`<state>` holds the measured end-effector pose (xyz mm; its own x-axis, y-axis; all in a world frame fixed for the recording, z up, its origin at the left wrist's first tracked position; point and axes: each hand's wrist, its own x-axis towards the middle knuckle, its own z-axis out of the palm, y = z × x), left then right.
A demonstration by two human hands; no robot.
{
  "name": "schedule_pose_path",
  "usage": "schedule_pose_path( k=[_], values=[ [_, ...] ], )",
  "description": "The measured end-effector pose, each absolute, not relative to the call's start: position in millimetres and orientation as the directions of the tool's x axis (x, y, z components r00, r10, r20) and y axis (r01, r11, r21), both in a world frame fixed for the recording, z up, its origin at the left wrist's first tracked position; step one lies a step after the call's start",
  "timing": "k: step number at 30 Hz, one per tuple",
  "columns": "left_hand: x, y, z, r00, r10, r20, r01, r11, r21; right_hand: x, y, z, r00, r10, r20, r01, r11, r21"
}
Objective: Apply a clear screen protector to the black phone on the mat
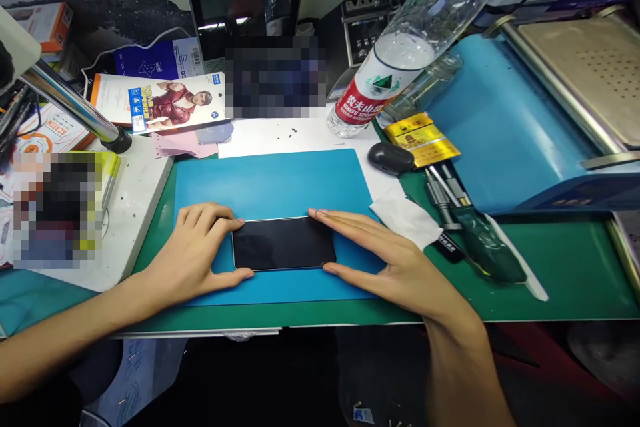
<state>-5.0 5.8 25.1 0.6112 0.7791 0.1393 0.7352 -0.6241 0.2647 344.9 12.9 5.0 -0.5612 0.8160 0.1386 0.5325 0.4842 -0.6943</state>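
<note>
A black smartphone (283, 243) lies flat, screen up, on a blue work mat (280, 180). My left hand (197, 253) rests at the phone's left end, fingers along its top corner and thumb under its bottom corner. My right hand (380, 257) frames the right end the same way, forefinger touching the top right corner and thumb the bottom right. Both hands pinch the phone by its edges against the mat.
A tilted plastic water bottle (400, 60) stands behind the mat. A black oval case (391, 158), a yellow packet (423, 139), a white wipe (406, 215) and dark tools (465, 227) lie to the right. A blue machine (505, 127) stands far right, a white stand base (130, 207) on the left.
</note>
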Motion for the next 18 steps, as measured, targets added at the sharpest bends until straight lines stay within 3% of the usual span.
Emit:
schedule_pose_path(
  k=[7, 15, 18],
  values=[
    [-5.7, 5.4, 23.5, 0.596, 0.794, 0.121, 0.741, -0.602, 0.298, 343.0, 14.0, 4.9, -0.565, 0.813, 0.141, 0.553, 0.500, -0.666],
    [-4.5, 5.9, 26.7, 0.649, 0.735, 0.196, 0.710, -0.678, 0.190, 340.8, 9.7, 4.5, -0.537, 0.835, 0.118, 0.566, 0.461, -0.683],
    [-4.4, 5.4, 30.4, 0.693, 0.671, 0.262, 0.674, -0.733, 0.095, 340.0, 9.2, 5.4, -0.526, 0.841, 0.130, 0.561, 0.458, -0.690]
  ],
)
